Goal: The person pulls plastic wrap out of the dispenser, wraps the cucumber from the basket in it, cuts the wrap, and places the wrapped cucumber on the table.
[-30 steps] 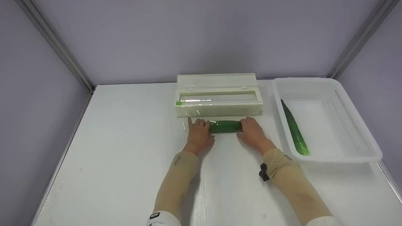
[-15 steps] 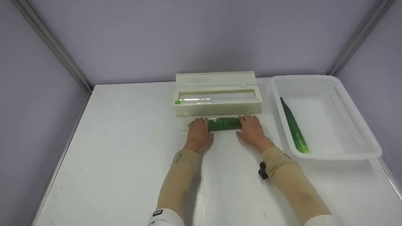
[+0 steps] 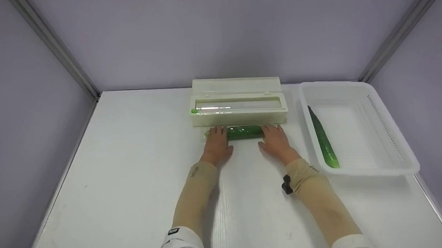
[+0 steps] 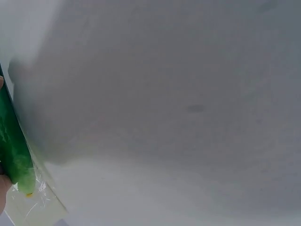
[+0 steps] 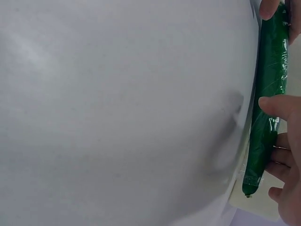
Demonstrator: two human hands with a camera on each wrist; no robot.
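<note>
A green cucumber (image 3: 244,132) wrapped in clear cling film lies on the white table, just in front of the cream cling-film dispenser box (image 3: 239,117). My left hand (image 3: 217,140) rests flat on its left end and my right hand (image 3: 275,137) on its right end, fingers straight and pressing down. In the right wrist view the cucumber (image 5: 269,99) runs along the right edge with my fingers (image 5: 282,106) laid over it. The left wrist view catches the cucumber's tip (image 4: 13,149) and loose film (image 4: 40,203) at the lower left.
The dispenser's lid stands open at the back, its film roll (image 3: 212,109) showing. A white plastic basket (image 3: 391,130) sits at the right and holds a second cucumber (image 3: 323,138). Lilac walls close in the table on three sides.
Both hands have rolled the cucumber away from me, so it now lies close against the front of the dispenser box. The film is wound further around it.
</note>
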